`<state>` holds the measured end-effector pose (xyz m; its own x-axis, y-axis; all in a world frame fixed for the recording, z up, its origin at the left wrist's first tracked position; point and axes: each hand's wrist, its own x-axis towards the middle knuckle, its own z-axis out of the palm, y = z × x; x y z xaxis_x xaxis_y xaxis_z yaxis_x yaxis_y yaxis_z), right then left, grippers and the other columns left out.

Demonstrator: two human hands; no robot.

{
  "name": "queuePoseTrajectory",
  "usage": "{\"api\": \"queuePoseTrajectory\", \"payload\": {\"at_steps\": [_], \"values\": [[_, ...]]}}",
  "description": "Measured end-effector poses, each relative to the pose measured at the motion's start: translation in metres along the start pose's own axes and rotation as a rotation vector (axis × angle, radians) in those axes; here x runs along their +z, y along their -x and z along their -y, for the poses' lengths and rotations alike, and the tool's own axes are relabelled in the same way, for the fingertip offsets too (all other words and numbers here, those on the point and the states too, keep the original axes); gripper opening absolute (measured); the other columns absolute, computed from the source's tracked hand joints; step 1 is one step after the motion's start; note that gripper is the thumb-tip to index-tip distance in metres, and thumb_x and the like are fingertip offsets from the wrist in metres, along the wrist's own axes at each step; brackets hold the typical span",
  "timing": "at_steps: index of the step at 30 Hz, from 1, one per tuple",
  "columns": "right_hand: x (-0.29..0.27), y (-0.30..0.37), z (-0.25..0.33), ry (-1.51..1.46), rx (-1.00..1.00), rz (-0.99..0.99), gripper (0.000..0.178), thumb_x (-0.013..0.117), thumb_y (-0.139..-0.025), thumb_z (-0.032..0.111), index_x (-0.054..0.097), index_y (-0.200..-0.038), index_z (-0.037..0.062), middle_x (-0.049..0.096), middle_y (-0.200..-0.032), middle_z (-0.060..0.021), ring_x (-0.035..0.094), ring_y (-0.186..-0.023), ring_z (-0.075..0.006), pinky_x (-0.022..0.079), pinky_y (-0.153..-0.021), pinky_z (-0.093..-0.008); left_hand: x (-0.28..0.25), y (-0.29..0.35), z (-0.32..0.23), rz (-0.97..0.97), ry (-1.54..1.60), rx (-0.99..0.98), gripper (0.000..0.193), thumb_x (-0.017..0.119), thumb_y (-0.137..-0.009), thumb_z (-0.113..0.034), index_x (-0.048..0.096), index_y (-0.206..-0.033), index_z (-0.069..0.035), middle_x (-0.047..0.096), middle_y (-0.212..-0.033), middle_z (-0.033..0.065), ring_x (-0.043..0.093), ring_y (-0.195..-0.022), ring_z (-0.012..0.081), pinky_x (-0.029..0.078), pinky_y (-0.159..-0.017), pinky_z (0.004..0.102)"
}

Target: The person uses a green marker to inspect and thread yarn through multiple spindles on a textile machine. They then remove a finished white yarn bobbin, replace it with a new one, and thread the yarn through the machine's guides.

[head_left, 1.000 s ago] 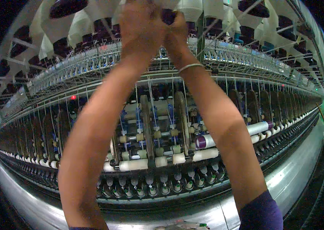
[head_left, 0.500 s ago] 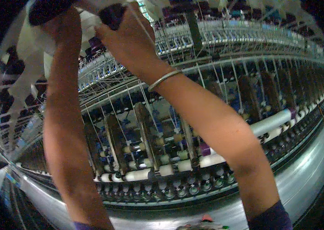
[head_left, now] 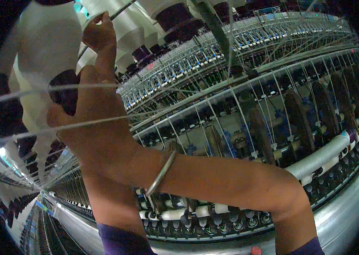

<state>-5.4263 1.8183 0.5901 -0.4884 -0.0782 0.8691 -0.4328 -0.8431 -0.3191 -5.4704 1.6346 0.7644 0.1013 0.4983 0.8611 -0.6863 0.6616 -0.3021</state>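
Observation:
A large white roving bobbin (head_left: 50, 36) with a dark lower end hangs at the upper left. My right hand (head_left: 88, 104), a metal bangle on its wrist, is closed round that dark end, crossing in front of my left forearm. Higher up, my left hand (head_left: 99, 36) is raised beside a thin dark rod, fingers curled together in a pinch. A small pale spot shows between them; what they hold, if anything, I cannot make out. Two pale roving strands (head_left: 31, 132) stretch across in front of my right hand and wrist.
A long spinning frame (head_left: 213, 148) with rollers and threads runs across the view. A thick grey-white roll (head_left: 322, 157) lies along its rollers at right. More white bobbins (head_left: 139, 32) hang overhead. A dark upright post (head_left: 220, 36) stands behind. A metal ledge (head_left: 341, 212) borders the front.
The view has turned and shifted. My right arm now crosses over my left forearm toward the bobbin at left; my left hand now shows higher up, beside the rod.

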Motion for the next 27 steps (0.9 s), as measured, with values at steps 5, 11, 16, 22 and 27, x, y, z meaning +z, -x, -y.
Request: {"api": "queuePoseTrajectory", "payload": {"at_steps": [5, 11, 16, 22, 27], "values": [[0.004, 0.002, -0.003, 0.006, -0.012, 0.008, 0.034, 0.063, -0.075, 0.025, 0.059, -0.098, 0.0001, 0.064, -0.090, -0.0171, 0.063, -0.084, -0.0343, 0.050, -0.076, -0.0411, 0.006, 0.002, 0.011, 0.352, 0.113, 0.048, 0.021, 0.053, -0.079, -0.021, 0.068, -0.083, -0.008, 0.067, -0.082, 0.0176, 0.064, -0.078, 0.0364, 0.049, -0.073, 0.0425], [0.006, 0.001, -0.013, 0.026, -0.007, 0.042, 0.030, 0.062, -0.076, 0.021, 0.060, -0.097, 0.0002, 0.064, -0.091, -0.0156, 0.062, -0.083, -0.0329, 0.050, -0.075, -0.0404, -0.012, 0.013, 0.011, 0.279, 0.280, 0.063, 0.023, 0.053, -0.087, -0.024, 0.064, -0.099, -0.008, 0.068, -0.089, 0.0147, 0.066, -0.081, 0.0331, 0.049, -0.077, 0.0422], [0.003, -0.011, -0.041, 0.118, -0.002, 0.096, 0.027, 0.061, -0.076, 0.018, 0.061, -0.096, 0.0002, 0.064, -0.091, -0.0143, 0.062, -0.082, -0.0318, 0.050, -0.074, -0.0399, -0.034, 0.059, -0.006, 0.349, 0.367, -0.276, 0.029, 0.049, -0.091, -0.030, 0.067, -0.092, -0.007, 0.069, -0.084, 0.0132, 0.066, -0.079, 0.0304, 0.049, -0.078, 0.0421], [-0.005, -0.026, -0.087, 0.222, 0.040, 0.219, 0.023, 0.060, -0.077, 0.014, 0.062, -0.095, 0.0003, 0.064, -0.091, -0.0127, 0.062, -0.082, -0.0304, 0.050, -0.074, -0.0392, -0.063, 0.150, -0.038, 0.710, 0.425, -0.327, 0.030, 0.049, -0.091, -0.030, 0.068, -0.090, -0.006, 0.069, -0.083, 0.0131, 0.066, -0.078, 0.0302, 0.049, -0.078, 0.0419], [-0.025, -0.026, -0.116, 0.255, 0.091, 0.383, 0.020, 0.060, -0.078, 0.011, 0.064, -0.094, 0.0003, 0.064, -0.092, -0.0115, 0.062, -0.081, -0.0293, 0.050, -0.073, -0.0387, -0.074, 0.194, -0.041, 1.020, 0.422, -0.302, 0.032, 0.048, -0.091, -0.030, 0.068, -0.089, -0.006, 0.069, -0.082, 0.0130, 0.066, -0.078, 0.0301, 0.049, -0.078, 0.0418]]}}
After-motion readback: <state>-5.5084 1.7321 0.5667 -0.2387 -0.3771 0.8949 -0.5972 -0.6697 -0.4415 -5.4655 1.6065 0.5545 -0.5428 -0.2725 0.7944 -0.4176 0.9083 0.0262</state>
